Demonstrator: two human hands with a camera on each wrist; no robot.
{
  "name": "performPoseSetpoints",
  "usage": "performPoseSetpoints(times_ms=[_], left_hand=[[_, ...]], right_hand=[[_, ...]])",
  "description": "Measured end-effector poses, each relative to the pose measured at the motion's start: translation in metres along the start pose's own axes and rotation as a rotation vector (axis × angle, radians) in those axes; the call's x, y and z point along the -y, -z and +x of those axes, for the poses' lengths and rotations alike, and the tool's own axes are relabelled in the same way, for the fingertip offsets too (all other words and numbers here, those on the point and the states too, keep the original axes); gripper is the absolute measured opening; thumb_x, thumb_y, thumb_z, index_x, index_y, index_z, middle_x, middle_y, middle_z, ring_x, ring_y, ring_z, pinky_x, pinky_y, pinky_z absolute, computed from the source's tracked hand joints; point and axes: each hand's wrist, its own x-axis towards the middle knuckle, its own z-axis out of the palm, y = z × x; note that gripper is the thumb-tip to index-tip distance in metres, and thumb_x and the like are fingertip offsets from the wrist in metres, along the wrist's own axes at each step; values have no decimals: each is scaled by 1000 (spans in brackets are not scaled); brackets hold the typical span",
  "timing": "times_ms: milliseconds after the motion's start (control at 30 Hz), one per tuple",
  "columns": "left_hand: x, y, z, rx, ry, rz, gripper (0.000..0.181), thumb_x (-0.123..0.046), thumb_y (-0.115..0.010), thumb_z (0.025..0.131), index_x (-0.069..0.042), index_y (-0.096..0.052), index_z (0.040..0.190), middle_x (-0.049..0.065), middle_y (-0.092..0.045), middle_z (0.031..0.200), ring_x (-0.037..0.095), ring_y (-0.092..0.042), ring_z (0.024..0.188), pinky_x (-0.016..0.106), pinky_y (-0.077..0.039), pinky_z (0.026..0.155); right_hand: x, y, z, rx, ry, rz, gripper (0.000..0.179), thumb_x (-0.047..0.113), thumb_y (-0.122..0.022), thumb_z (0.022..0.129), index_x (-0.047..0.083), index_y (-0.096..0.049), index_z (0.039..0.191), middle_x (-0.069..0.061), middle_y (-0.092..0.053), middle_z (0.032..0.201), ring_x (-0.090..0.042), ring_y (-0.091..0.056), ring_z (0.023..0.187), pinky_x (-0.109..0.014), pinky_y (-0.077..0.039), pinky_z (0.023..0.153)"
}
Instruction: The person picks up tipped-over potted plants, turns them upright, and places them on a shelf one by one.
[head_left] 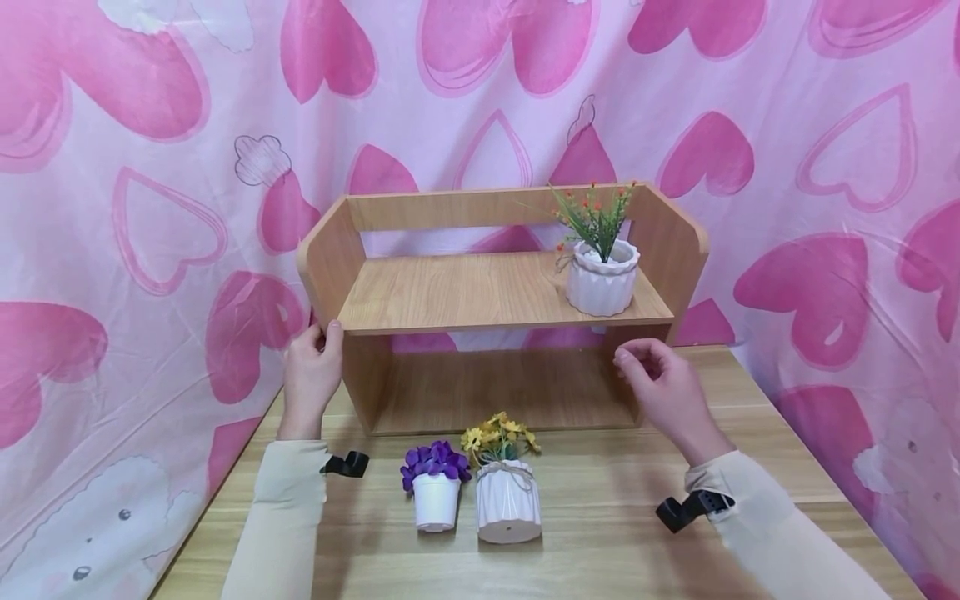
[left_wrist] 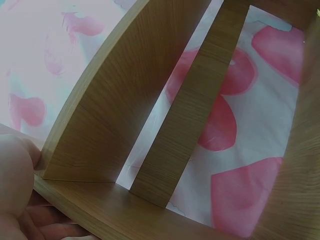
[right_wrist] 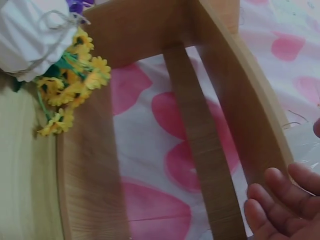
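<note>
A two-tier wooden shelf [head_left: 480,287] stands at the back of the table. My left hand [head_left: 313,367] grips its left side at the height of the middle board; in the left wrist view the thumb lies at the panel's edge, with fingers beyond. My right hand [head_left: 663,387] is in front of the right side panel, holding nothing, its fingers loosely bent in the right wrist view. On the upper board, at the right, sits a white fluted pot [head_left: 602,287] with green leaves and small orange-red flowers [head_left: 592,218].
In front of the shelf, a small white pot [head_left: 435,502] with purple flowers [head_left: 436,463] is beside a tilted white fluted pot [head_left: 508,508] with yellow flowers [head_left: 498,435] and twine. Pink heart-patterned fabric [head_left: 795,283] hangs behind and beside the wooden table [head_left: 600,533].
</note>
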Motion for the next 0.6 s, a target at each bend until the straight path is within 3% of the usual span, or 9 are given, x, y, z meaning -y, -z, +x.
performPoseSetpoints(times_ms=[133,267,400,600], left_hand=[[2,-1,0,11,10,-4,57,-43,-49,110,1,-70,139,28,-70,139,45,-69,125,61,-53,110],[3,-2,1,8,6,-1,57,-43,-49,110,1,-69,140,28,-70,139,45,-69,125,61,-54,109],[2,-2,1,0,-6,0,57,-44,-49,110,2,-70,139,28,-71,138,45,-70,124,61,-55,107],[2,-3,1,-23,-31,2,54,-41,-50,110,3,-72,134,28,-73,132,45,-71,120,61,-55,104]], right_hand=[[-5,-11,-2,28,26,-51,41,41,-61,110,5,-70,127,-14,-76,113,-22,-66,101,-19,-52,81],[-10,-20,-6,66,34,-86,41,40,-63,109,3,-71,125,-14,-76,113,-23,-66,99,-28,-53,84],[-14,-27,-9,116,-5,-103,47,46,-63,108,4,-70,128,-15,-75,118,-26,-65,101,-35,-54,84],[-20,-38,-16,173,-58,-112,50,50,-63,107,6,-69,130,-12,-75,116,-25,-63,98,-34,-54,80]])
